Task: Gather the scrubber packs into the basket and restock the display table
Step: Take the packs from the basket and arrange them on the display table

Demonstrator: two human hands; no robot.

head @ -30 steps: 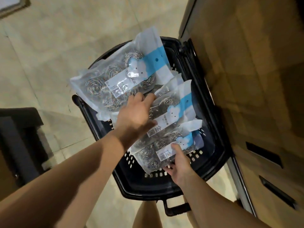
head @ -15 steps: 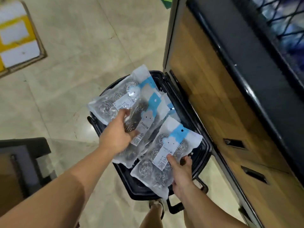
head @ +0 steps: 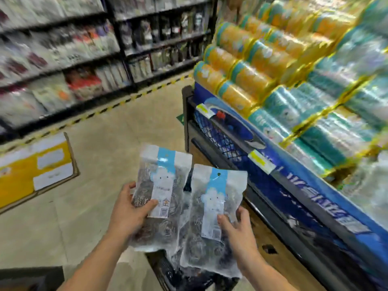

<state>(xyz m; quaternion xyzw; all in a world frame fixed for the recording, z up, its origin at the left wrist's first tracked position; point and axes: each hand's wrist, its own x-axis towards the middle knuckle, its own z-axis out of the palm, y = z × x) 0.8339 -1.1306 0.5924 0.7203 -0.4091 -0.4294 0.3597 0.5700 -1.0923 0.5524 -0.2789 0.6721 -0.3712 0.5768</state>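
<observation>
Lifted out of the basket since a moment ago, up beside the display table front edge. Gripping the left scrubber pack with the left hand, thumb over the label, pack rising above it. Pinching the right scrubber pack low down with the right hand, edges overlapping above the basket.

Bright, even store light, with a faint sheen on the packs. Heavy motion blur smears shelves up-left of the grip and rolls up-right; packs sharper. Straight lines bow toward the edges.
</observation>
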